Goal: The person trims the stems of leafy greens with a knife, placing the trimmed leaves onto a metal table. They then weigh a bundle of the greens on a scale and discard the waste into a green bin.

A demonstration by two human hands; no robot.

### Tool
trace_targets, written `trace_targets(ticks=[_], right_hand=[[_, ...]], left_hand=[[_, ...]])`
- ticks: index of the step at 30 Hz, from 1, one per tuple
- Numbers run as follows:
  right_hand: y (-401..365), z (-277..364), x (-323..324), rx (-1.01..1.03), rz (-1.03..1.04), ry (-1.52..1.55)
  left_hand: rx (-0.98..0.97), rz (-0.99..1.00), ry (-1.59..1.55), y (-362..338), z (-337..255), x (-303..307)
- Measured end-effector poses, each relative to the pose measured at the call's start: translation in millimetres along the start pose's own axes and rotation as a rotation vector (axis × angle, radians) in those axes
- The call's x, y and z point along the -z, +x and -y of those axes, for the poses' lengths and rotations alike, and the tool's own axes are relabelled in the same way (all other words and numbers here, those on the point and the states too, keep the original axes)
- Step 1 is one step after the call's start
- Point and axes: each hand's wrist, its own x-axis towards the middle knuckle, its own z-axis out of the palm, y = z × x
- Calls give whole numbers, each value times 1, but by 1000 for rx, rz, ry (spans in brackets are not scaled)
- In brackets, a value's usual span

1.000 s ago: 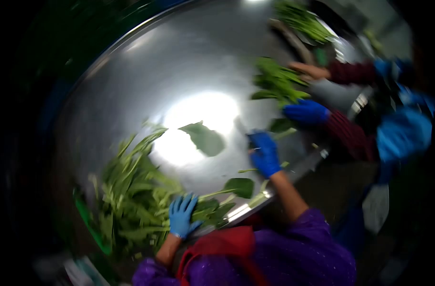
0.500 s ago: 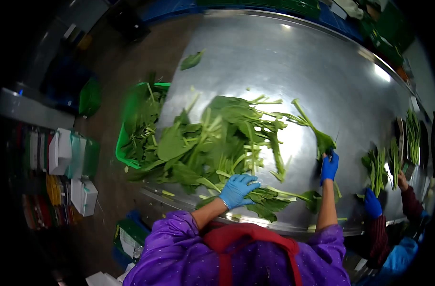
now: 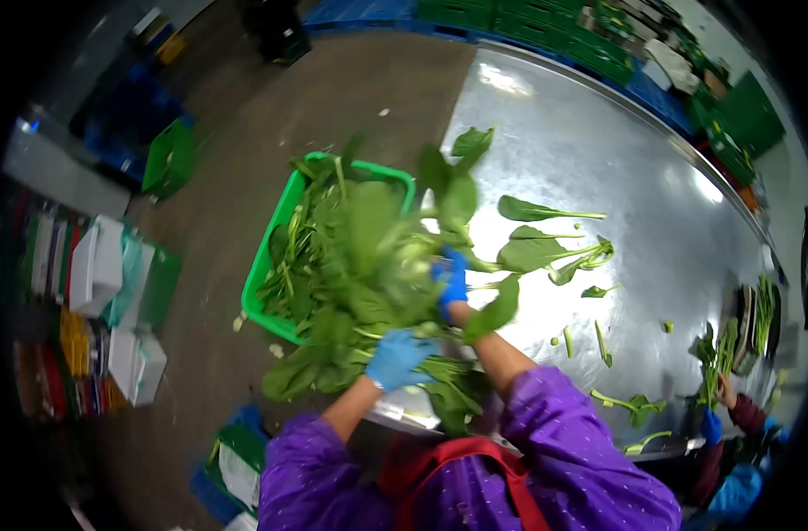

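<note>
Holding leafy greens (image 3: 360, 248) with both hands, I see | left hand (image 3: 395, 358) closed under stems, right hand (image 3: 453, 276) closed on top, so loose leaves keep together | bundle above green crate (image 3: 269, 246), just beside steel table (image 3: 652, 230) edge

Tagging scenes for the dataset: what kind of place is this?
Probably a vegetable packing or prep room: long stainless steel table, green plastic crate of leafy green vegetables beside it, stacked green and blue plastic crates along the far side.
</note>
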Motion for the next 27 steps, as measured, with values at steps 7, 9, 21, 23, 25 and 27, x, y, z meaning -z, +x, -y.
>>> trace_targets(ticks=[7, 9, 21, 23, 25, 27], right_hand=[[60, 152, -43, 3, 449, 193], [60, 137, -1, -22, 348, 228], [8, -148, 376, -816, -737, -447], [24, -156, 365, -1021, -804, -460], [54, -162, 307, -850, -590, -362], [91, -150, 234, -488, -192, -175]], left_hand=[[407, -253, 454, -51, 169, 75], [495, -239, 406, -52, 191, 99], [99, -383, -175, 333, 171, 83], [149, -327, -248, 381, 152, 59], [272, -225, -445, 409, 137, 25], [55, -333, -43, 419, 141, -14]])
